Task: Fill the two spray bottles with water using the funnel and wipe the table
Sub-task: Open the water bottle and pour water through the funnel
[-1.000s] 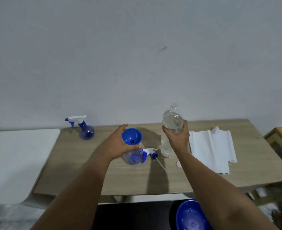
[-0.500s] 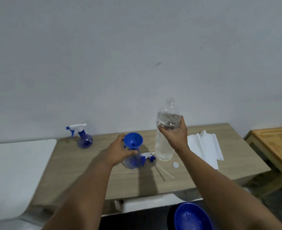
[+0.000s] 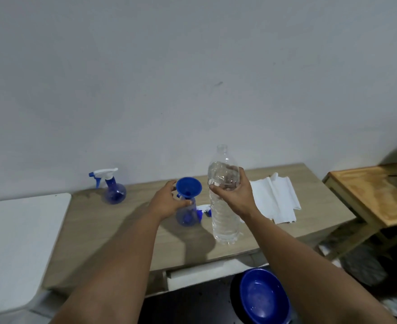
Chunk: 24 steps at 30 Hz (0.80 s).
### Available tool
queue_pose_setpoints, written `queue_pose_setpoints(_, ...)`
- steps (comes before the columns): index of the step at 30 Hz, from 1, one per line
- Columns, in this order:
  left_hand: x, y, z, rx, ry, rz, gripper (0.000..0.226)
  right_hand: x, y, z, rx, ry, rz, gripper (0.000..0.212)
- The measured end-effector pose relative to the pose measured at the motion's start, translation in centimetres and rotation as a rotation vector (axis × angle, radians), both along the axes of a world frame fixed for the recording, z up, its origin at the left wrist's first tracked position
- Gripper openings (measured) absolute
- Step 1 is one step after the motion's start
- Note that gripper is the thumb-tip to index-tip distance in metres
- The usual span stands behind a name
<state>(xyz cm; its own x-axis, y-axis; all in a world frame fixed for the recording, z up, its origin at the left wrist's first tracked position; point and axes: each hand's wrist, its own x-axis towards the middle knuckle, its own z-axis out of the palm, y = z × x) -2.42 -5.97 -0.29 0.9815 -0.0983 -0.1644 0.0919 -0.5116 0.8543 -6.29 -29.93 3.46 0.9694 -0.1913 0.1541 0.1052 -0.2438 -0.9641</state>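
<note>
**Ready to pour**

The left hand (image 3: 169, 203) holds the round blue see-through spray bottle (image 3: 187, 215) under the blue plastic funnel (image 3: 188, 187). The right hand (image 3: 233, 195) grips the tall clear water bottle (image 3: 223, 206), open on top. Tip it slowly over the funnel. The loose spray top (image 3: 204, 209) lies between the hands on the wooden counter (image 3: 127, 230). White paper towels (image 3: 274, 199) wait right of the right hand; the second spray bottle (image 3: 112, 189) stands far left

Head-worn view, down over table (image 3: 127, 232)
</note>
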Motion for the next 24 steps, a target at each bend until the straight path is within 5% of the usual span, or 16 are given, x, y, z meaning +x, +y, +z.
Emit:
queue_pose_setpoints(9, 0.4, -1.0, 0.2, -0.017, 0.015, 0.031, 0.103, 0.2, -0.8, -0.5, -0.079, 0.054, 0.058, 0.064)
queue_pose_setpoints(15, 0.4, -2.0, -0.3, -0.072, -0.014, 0.053, 0.074, 0.5, -1.8, -1.3, -0.096, 0.092, 0.122, 0.068)
queue_pose_setpoints(24, 0.5, -2.5, -0.5, -0.08, -0.024, 0.109, 0.095, 0.4, -3.9, -1.1, -0.163, 0.187, 0.251, 0.065)
